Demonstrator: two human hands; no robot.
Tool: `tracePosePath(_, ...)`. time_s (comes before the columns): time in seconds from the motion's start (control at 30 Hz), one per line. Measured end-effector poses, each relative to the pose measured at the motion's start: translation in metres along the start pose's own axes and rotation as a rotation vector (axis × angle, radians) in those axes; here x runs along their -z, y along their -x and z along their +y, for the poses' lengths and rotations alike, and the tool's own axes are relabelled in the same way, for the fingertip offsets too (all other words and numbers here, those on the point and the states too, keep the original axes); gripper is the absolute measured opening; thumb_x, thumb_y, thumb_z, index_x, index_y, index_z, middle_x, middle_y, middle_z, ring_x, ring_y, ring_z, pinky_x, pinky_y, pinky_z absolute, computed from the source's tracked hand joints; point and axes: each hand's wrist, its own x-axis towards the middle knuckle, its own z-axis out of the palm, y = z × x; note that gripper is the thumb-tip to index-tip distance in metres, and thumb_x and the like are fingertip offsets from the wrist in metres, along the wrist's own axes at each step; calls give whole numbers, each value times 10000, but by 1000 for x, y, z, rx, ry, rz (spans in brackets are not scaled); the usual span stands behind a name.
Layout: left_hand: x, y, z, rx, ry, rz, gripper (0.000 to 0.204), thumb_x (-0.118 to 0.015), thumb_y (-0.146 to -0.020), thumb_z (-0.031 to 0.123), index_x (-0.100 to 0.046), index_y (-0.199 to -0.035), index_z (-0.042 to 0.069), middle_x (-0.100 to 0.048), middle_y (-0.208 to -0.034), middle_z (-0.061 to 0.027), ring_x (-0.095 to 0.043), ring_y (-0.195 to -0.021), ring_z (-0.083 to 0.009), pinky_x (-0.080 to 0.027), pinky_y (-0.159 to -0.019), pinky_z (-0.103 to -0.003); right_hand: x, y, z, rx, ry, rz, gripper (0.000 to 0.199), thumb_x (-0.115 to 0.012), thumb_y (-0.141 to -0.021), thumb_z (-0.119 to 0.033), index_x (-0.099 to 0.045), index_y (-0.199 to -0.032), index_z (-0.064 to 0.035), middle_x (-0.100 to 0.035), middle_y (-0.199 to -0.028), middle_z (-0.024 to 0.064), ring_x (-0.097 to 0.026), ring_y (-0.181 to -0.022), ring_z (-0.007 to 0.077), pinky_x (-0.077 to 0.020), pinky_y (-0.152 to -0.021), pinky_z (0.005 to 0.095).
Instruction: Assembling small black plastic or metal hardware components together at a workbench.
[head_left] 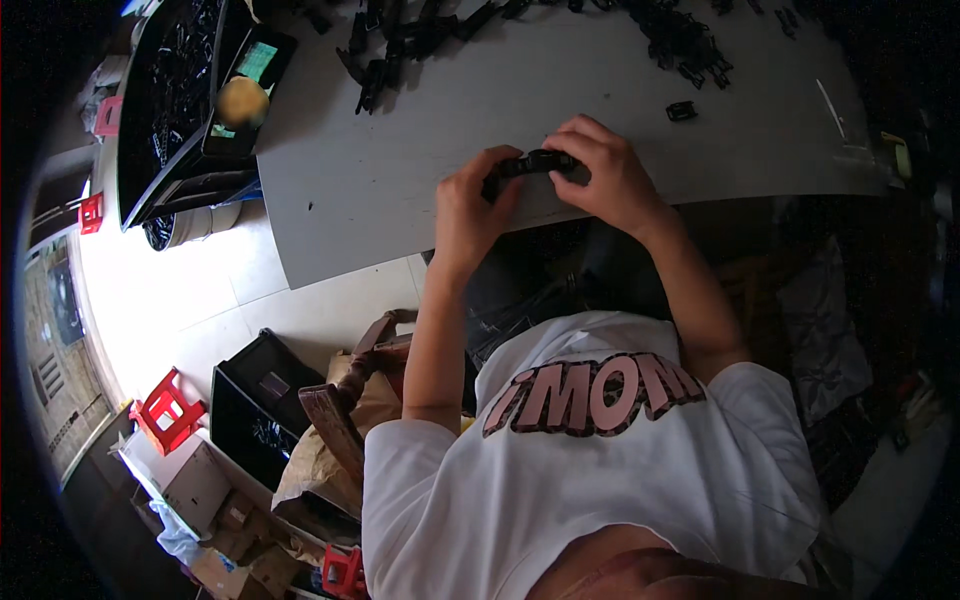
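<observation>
Over the near part of the grey table (350, 190), both hands are closed on small black plastic parts (540, 161). My left hand (470, 200) grips the left end between thumb and fingers. At the right end, my right hand (610, 175) pinches with thumb and fingertips. The fingers cover much of the black shape, so I cannot tell whether it is one piece or several joined. One similar black plastic piece (681, 111) lies alone on the table, beyond and right of my right hand.
Black pieces lie in a heap (685, 45) at the far right and a row (400, 42) at the far left. Beside the table's left edge are a black bin (185, 100) of parts and a phone (262, 65). Below stand a wooden chair (345, 400) and red stool (168, 412).
</observation>
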Motion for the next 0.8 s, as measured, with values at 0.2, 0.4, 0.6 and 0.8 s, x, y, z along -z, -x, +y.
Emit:
tracePosePath(0.2, 4, 1, 4, 53, 32, -64, 290, -654, -752, 21, -641, -1040, 54, -675, -873, -112, -635, -754, -186, -499, -713, -296, 2, 1, -7, 112, 79, 12, 286, -678, -708, -22, -606, -984, 1, -553, -963, 109, -598, -853, 270, -505, -722, 335)
tracePosePath(0.4, 0, 2, 6, 64, 62, -74, 261, -649, -784, 17, -649, -1045, 26, -684, -905, -94, -617, -800, -125, -491, -741, -275, 2, 5, -6, 80, 54, -38, 292, -684, -709, -16, -606, -989, 1, -542, -940, 105, -595, -845, 273, -507, -726, 345)
tracePosePath(0.6, -9, 3, 7, 111, 168, -65, 240, -673, -805, 54, -643, -1037, 0, -670, -966, -83, -596, -871, -131, -473, -787, -272, -8, 19, -12, 105, 41, 141, 302, -726, -717, -32, -598, -987, 14, -561, -942, 89, -601, -811, 228, -500, -700, 309)
tracePosePath(0.8, -16, 1, 17, -26, 381, -87, 241, -667, -781, 26, -648, -1021, 16, -681, -908, -95, -621, -811, -136, -479, -750, -261, 9, 40, 4, -355, -498, -68, 232, -740, -758, -73, -596, -926, -1, -566, -831, 30, -544, -728, 92, -445, -646, 227)
